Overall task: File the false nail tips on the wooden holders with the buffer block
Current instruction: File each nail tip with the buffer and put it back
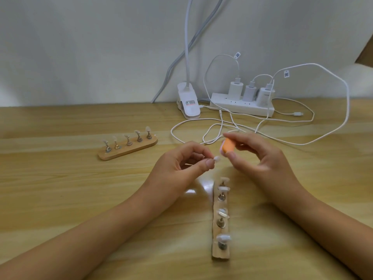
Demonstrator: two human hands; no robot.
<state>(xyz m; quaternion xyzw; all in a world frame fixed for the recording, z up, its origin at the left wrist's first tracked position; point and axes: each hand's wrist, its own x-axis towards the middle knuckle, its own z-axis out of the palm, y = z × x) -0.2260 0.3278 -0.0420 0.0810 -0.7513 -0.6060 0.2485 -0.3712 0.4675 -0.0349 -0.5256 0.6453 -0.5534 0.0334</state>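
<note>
My left hand (182, 162) pinches a small metal stand topped by a white false nail tip (216, 158), lifted above the table. My right hand (260, 156) grips an orange buffer block (227, 146) between thumb and fingers, its lower edge close to the nail tip. Below the hands a wooden holder (220, 221) lies lengthwise toward me, carrying several stands with nail tips. A second wooden holder (129, 148) with several upright nail tips sits at the left, farther back.
A white power strip (242, 105) with three chargers sits against the wall. Loose white cables (222, 126) loop over the wooden table (60, 188) just behind my hands. A white clip lamp base (188, 103) stands beside the strip.
</note>
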